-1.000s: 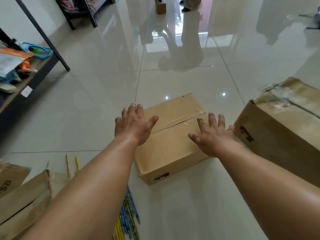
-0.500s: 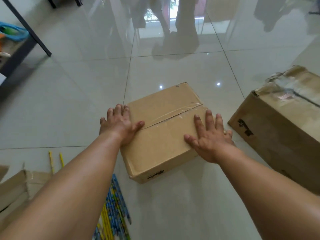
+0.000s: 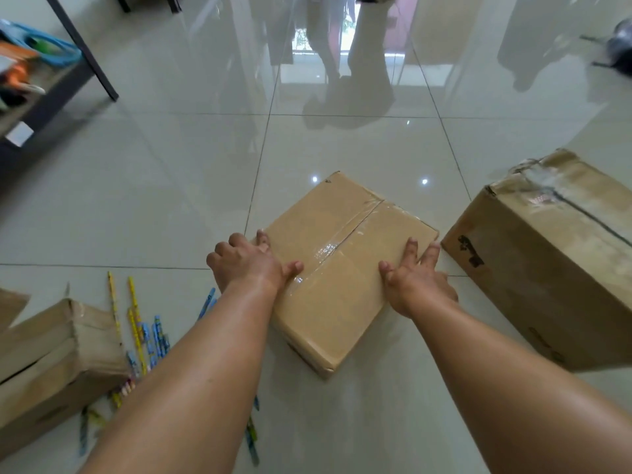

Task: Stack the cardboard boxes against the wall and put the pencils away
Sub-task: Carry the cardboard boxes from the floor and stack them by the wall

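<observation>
A small taped cardboard box [image 3: 328, 213] lies on the tiled floor in the middle, turned at an angle. My left hand [image 3: 246, 265] grips its left edge, fingers curled down the side and thumb on top. On the right part of the lid, my right hand [image 3: 413, 278] lies with straight spread fingers reaching the right edge. A larger cardboard box [image 3: 547, 261] stands just to the right, almost touching the small one. A third, dented cardboard box [image 3: 51, 354] sits at the lower left. Several yellow and blue pencils [image 3: 143, 333] lie scattered beside it, partly hidden under my left arm.
A dark low shelf [image 3: 41, 97] with a blue item, an orange one and other clutter stands at the far left. Glossy pale floor tiles [image 3: 154, 183] stretch ahead toward a bright doorway. A dark object [image 3: 620, 46] sits at the top right edge.
Both hands have moved from above the small box onto it. My left hand slid to the left edge and curled over it. The box has turned further clockwise.
</observation>
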